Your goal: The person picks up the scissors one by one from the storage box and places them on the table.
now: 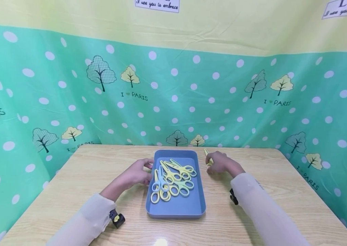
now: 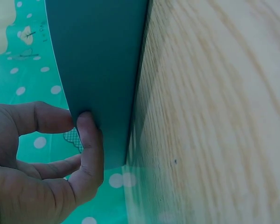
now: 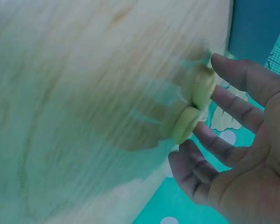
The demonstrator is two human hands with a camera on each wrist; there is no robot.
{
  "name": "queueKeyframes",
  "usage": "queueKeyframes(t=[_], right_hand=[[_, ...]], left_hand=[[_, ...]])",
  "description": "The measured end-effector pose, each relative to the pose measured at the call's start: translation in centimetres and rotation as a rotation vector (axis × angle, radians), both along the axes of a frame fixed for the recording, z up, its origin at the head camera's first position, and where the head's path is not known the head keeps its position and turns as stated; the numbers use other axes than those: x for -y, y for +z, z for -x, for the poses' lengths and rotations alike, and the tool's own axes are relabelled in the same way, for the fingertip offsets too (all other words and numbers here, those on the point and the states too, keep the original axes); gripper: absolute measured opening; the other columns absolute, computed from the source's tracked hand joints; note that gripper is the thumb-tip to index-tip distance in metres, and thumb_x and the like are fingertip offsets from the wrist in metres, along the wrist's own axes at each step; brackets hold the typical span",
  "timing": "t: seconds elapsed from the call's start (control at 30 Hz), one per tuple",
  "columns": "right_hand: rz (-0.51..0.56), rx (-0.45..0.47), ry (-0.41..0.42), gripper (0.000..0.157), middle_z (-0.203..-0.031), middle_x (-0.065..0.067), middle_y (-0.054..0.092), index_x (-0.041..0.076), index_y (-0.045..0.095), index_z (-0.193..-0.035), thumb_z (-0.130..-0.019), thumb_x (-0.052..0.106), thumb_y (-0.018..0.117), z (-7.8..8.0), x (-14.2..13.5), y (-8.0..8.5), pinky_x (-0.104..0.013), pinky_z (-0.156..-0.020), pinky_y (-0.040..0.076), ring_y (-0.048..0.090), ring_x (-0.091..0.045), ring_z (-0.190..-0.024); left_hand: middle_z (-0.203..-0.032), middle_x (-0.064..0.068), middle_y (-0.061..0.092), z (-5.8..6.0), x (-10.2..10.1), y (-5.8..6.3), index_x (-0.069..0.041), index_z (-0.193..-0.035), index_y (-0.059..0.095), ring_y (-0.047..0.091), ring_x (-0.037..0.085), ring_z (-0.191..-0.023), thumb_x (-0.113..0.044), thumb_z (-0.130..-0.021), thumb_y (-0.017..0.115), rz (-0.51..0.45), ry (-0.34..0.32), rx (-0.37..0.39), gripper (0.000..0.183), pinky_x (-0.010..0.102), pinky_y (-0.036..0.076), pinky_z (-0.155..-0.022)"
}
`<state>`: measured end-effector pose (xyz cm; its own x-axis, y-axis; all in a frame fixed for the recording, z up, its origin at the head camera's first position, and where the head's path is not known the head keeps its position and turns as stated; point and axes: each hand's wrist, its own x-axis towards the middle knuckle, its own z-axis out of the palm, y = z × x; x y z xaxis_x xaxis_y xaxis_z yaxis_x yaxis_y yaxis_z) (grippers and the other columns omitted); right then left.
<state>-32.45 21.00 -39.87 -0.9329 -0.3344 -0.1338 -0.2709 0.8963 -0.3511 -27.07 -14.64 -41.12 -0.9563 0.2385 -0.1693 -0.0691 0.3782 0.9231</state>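
A blue-grey rectangular tray (image 1: pixel 176 211) lies on the table and holds several pairs of scissors with yellow, pale green and light blue handles (image 1: pixel 162 182). On the tray's left side, my left hand (image 1: pixel 136 173) pinches the wall, one digit on its outer face and another at the rim (image 2: pixel 79 133). To the right of the tray, my right hand (image 1: pixel 219 162) holds a pair of yellow scissors (image 1: pixel 207 152) lying on the table, blades pointing away. In the right wrist view, thumb and fingers surround the scissors' yellow handle loops (image 3: pixel 196 107); the blades are hidden there.
The wooden table (image 1: pixel 115 218) reaches back to a green and yellow curtain (image 1: pixel 173 102) with dots and trees. Black wrist cameras sit on both wrists, the left one (image 1: pixel 117 218) near the tray's front left.
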Motion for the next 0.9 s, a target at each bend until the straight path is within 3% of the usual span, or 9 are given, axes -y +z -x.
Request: queueKeyframes(t=[0.17, 0.3, 0.63, 0.9], right_hand=[[-0.025, -0.045, 0.0, 0.04, -0.125, -0.021, 0.061, 0.008, 0.067, -0.125, -0.088, 0.021, 0.074, -0.2, 0.0, 0.3, -0.067, -0.097, 0.043, 0.05, -0.044, -0.11], [-0.041, -0.142, 0.001, 0.045, -0.13, -0.024, 0.056, 0.007, 0.062, -0.134, -0.093, 0.026, 0.069, -0.3, 0.2, 0.4, -0.071, -0.097, 0.04, 0.048, -0.049, -0.116], [0.013, -0.345, 0.07, 0.043, -0.137, -0.02, 0.057, 0.009, 0.063, -0.135, -0.095, 0.025, 0.068, -1.0, 2.1, 0.9, -0.066, -0.105, 0.039, 0.047, -0.043, -0.126], [0.007, -0.359, 0.2, 0.044, -0.133, -0.014, 0.06, 0.01, 0.062, -0.137, -0.097, 0.027, 0.069, -1.7, 4.6, 1.2, -0.057, -0.103, 0.044, 0.051, -0.036, -0.121]], left_hand=[[-0.131, 0.023, 0.05, -0.1, -0.1, 0.3, 0.006, -0.15, 0.042, 0.065, 0.026, -0.075, 0.015, -0.071, 0.062, -0.001, 0.0, 0.002, 0.082, 0.037, 0.061, -0.063], [-0.132, 0.024, 0.049, -0.1, -0.1, 0.4, 0.006, -0.151, 0.041, 0.064, 0.025, -0.073, 0.015, -0.071, 0.062, 0.005, -0.001, 0.002, 0.082, 0.037, 0.061, -0.063], [-0.131, 0.023, 0.05, -0.1, -0.1, 0.4, 0.006, -0.15, 0.042, 0.063, 0.024, -0.072, 0.014, -0.071, 0.062, 0.002, -0.002, 0.01, 0.082, 0.038, 0.061, -0.064], [-0.13, 0.022, 0.05, -0.2, -0.1, 0.5, 0.005, -0.15, 0.042, 0.063, 0.024, -0.073, 0.014, -0.072, 0.062, 0.011, 0.005, 0.013, 0.081, 0.039, 0.061, -0.065]])
